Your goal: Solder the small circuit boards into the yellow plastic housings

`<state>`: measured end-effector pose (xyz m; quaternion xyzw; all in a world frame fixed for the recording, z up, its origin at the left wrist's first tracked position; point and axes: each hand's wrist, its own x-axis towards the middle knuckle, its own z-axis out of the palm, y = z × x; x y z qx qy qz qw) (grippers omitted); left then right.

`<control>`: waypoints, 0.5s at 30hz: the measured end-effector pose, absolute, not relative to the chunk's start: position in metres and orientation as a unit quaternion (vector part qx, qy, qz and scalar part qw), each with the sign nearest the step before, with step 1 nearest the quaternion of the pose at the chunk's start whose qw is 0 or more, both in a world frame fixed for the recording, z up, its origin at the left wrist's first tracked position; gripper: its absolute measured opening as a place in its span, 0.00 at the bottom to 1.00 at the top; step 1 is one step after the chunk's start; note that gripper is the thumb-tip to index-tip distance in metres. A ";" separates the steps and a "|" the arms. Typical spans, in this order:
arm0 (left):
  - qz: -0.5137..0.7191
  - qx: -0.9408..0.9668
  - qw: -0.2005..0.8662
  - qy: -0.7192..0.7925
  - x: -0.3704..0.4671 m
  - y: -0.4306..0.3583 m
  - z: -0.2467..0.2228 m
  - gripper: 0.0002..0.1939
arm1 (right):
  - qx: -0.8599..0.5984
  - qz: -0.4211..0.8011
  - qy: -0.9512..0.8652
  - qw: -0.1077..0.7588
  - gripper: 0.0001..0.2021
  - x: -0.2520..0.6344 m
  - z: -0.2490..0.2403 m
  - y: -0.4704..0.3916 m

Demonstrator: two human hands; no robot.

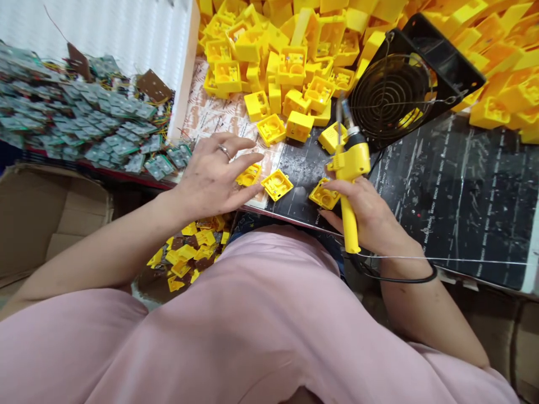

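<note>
My right hand [370,210] is wrapped round a yellow soldering gun [350,168], its metal tip pointing away from me and solder wire trailing from the handle's bottom. By that hand's thumb and fingers lies a small open yellow plastic case [325,194]; whether they grip it, I cannot tell. My left hand [219,174], a ring on one finger, is spread with fingers apart over another yellow case [249,175], which it partly hides. Just right of its fingertips sits a third open case [277,185], with small metal parts inside.
A black fan [387,95] with a wire guard stands tilted behind the soldering gun. Yellow cases [290,62] are heaped along the back. On the left, wired circuit boards [105,123] pile up by a white foam tray [183,73]. Below the table edge, a box holds yellow pieces [181,258].
</note>
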<state>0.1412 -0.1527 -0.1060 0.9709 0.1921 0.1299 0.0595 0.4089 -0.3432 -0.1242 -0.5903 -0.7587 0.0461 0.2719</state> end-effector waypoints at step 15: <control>-0.100 0.977 0.173 0.070 0.142 -0.111 -0.081 0.33 | -0.637 0.036 -0.708 0.304 0.27 0.405 -0.135 -0.353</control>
